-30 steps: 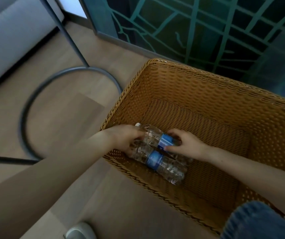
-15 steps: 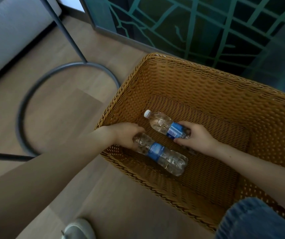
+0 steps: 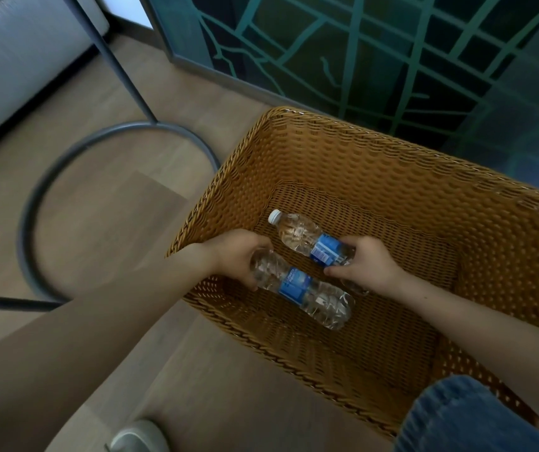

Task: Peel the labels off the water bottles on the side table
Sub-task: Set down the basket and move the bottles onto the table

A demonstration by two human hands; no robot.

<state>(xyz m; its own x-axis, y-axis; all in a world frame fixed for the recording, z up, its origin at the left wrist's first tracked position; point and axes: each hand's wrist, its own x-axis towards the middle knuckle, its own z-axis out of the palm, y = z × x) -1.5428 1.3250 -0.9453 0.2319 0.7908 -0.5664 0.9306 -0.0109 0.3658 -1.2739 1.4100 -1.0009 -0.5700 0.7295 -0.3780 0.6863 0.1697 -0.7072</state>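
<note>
Two clear plastic water bottles with blue labels are inside a brown wicker basket point(image 3: 375, 148) on the floor. My left hand point(image 3: 235, 256) is closed around the neck end of the nearer bottle point(image 3: 307, 291), which lies across the basket's near side. My right hand point(image 3: 366, 265) grips the farther bottle point(image 3: 297, 231) around its blue label; its white cap points up and left. The lower part of that bottle is hidden under my right hand.
A grey metal ring base and slanted leg of a side table point(image 3: 98, 138) stand on the wooden floor left of the basket. A dark glass panel with teal lines point(image 3: 375, 47) rises behind the basket. My denim-clad knee point(image 3: 470, 419) and a shoe point(image 3: 137, 435) are at the bottom.
The two bottles, held close together before, are now apart: my right hand drew the farther bottle away up and right, showing its white cap. My left hand stays on the nearer bottle.
</note>
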